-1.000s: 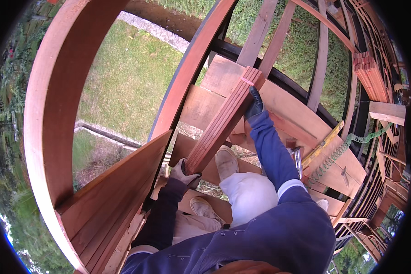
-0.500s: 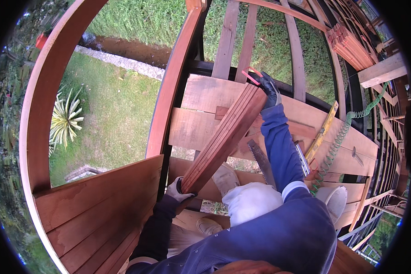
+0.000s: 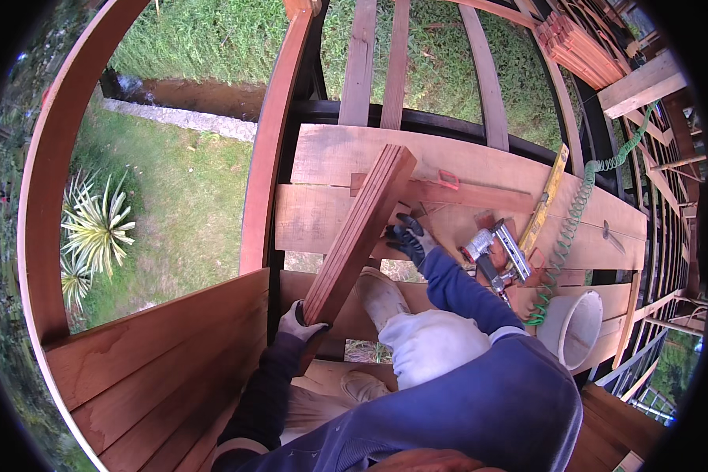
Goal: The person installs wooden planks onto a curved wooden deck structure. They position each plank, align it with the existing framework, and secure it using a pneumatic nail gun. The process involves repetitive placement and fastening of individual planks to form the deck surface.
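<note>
My left hand [image 3: 295, 322], in a light and dark glove, grips the near end of a stack of long reddish-brown wooden boards [image 3: 362, 224]. The stack slants away from me to the right, its far end raised over the plank platform. To its right is my right hand [image 3: 413, 238] in a dark glove, fingers apart, close to the boards' side. Whether the fingertips touch the wood I cannot tell. A small red loop-shaped thing [image 3: 448, 179] lies on a narrow strip of wood beyond that hand. A nail gun [image 3: 505, 256] rests right of my right forearm.
A yellow spirit level [image 3: 547, 197] lies beside a coiled green air hose [image 3: 580, 220]. A white bucket [image 3: 570, 330] stands at right. A low plank wall [image 3: 157, 354] and upright frame [image 3: 259, 173] border the left. Gaps between planks show ground below. More boards [image 3: 582, 49] are stacked far right.
My right hand has left the far end of the boards and come back toward me along their right side. The red thing beside it now lies on the wood. My left hand keeps its grip.
</note>
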`<state>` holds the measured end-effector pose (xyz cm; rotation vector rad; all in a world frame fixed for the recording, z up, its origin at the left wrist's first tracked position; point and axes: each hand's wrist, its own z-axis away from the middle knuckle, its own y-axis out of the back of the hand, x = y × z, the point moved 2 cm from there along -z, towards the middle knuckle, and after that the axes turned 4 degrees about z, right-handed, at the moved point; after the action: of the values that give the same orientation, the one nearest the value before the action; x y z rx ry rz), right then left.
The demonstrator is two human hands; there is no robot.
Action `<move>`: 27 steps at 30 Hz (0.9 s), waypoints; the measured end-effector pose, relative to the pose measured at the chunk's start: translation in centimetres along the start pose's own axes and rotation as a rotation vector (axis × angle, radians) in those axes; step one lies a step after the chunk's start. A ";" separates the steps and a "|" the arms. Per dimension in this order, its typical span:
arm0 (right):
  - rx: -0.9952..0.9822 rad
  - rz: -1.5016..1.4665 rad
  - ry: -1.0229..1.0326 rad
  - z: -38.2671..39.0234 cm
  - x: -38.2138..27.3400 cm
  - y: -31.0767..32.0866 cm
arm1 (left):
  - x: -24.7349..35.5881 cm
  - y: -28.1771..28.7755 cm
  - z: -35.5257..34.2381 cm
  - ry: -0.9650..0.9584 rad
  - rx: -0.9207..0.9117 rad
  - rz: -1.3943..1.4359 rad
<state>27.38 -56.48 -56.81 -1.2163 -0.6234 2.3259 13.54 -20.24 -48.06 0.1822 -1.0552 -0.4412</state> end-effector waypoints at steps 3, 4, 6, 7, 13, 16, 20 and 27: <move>-0.134 -0.176 -0.044 4.1 1.9 -9.2 | 3.3 -1.0 -0.7 -0.013 -0.127 0.046; -0.113 -0.239 -0.093 3.8 2.4 -9.3 | 5.0 -1.6 -1.4 -0.026 -0.179 0.066; -0.086 -0.358 -0.181 2.3 2.3 -8.8 | 5.7 -2.7 -1.3 -0.122 -0.134 0.106; -0.072 -0.348 -0.141 2.3 0.4 -9.8 | 6.1 -2.9 -1.3 -0.179 -0.110 0.126; 0.043 -0.254 0.148 3.7 -11.3 -11.0 | 6.9 -3.3 0.7 -0.121 -0.204 0.038; 0.084 -0.172 0.245 3.2 -14.2 -10.6 | 10.9 -2.5 0.6 -0.177 -0.210 0.267; 0.047 -0.167 0.268 3.6 -13.7 -11.3 | 14.1 -2.7 0.5 -0.141 -0.203 0.219; 0.077 -0.108 0.309 7.5 -16.4 -15.6 | 12.7 -1.8 3.7 -0.175 -0.177 0.199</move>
<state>32.26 -54.70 -33.52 -1.4300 -0.4747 1.9998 15.15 -27.14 -36.73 -0.1198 -1.1869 -0.3728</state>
